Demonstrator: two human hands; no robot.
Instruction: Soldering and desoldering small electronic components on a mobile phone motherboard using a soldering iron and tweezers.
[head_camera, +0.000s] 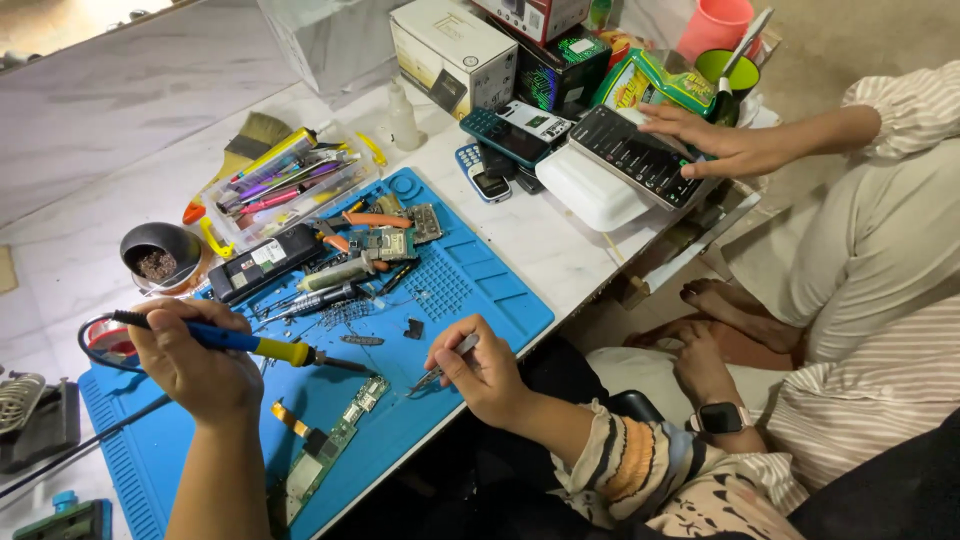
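Blue silicone matting (470, 300) covered the near part of the white bench (560, 250), laid there, seemingly, to shield the surface from heat and keep small parts from rolling away; on it lay a long green circuit board (335, 440) with an orange flex strip at its side, set between the two hands so both tools could reach it. From the single head view, the left hand (195, 370) was clenched in a full fist round the blue handle of a soldering iron (265, 347), its yellow collar and dark tip pointing right toward the board's upper end, the cord looping back behind the wrist; the right hand (485, 375) pinched a pair of tweezers (440, 372) between thumb and forefinger, fingers nearly closed, the tips angled down just beside the same end of the board, probably to steady a small part. Farther back sat a clear tray of tools (290, 185), more boards and a dark cup (160, 255); at the far right another person's hand (715, 140) rested flat on a dark keypad device (640, 155) atop a white box.
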